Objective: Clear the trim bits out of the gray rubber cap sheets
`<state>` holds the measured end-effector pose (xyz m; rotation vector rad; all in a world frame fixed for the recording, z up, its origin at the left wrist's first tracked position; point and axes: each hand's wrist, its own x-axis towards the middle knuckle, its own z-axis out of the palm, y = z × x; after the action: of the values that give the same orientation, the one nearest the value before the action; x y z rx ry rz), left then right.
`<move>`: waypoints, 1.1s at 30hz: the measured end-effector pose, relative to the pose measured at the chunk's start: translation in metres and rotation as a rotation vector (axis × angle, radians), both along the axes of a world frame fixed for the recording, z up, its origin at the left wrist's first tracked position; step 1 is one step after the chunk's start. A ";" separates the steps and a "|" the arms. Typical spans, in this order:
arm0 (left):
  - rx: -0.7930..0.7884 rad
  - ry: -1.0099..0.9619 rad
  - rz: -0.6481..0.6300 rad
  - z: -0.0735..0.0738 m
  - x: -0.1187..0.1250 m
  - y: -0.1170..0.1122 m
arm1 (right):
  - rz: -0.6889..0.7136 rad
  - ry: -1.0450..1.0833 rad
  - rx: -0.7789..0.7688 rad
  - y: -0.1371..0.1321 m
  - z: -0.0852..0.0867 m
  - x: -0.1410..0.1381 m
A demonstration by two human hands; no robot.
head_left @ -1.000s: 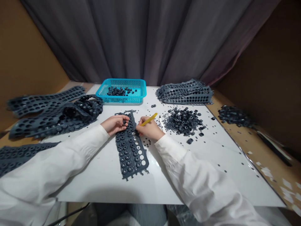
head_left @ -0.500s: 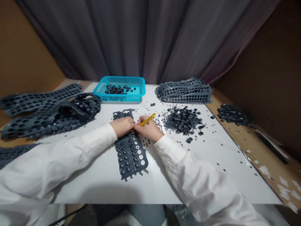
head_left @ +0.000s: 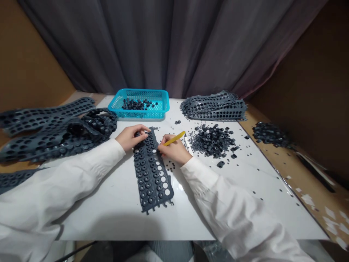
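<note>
Grey sheet (head_left: 151,171) between the hands (head_left: 131,138) (head_left: 176,150)

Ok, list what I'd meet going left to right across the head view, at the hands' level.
Grey perforated sheets → left hand → grey studded strip → right hand holding a yellow tool → pile of small black pieces → second black heap.

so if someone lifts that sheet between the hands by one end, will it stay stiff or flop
The sheet would probably flop, since the similar sheets at the left lie draped and curled. Its right side may bend most easily, where open holes show the white table. Pushed, it seems unlikely to tip, as it lies flat.
</note>
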<state>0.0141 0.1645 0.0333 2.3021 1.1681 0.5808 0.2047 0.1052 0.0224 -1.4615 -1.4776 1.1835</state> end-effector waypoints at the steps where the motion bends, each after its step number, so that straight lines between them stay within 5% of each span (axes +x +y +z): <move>1: -0.018 0.012 -0.025 0.000 -0.001 0.000 | -0.010 0.035 0.003 0.001 -0.001 0.001; 16: 0.098 0.201 -0.309 -0.003 0.020 0.002 | -0.023 0.052 0.016 0.008 -0.002 -0.002; 33: 0.115 0.317 -0.350 -0.002 0.025 0.006 | 0.009 -0.006 -0.058 0.013 0.003 -0.006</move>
<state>0.0389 0.1709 0.0310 2.6863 0.8443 0.1598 0.1986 0.1184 0.0257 -1.4989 -1.4664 1.2378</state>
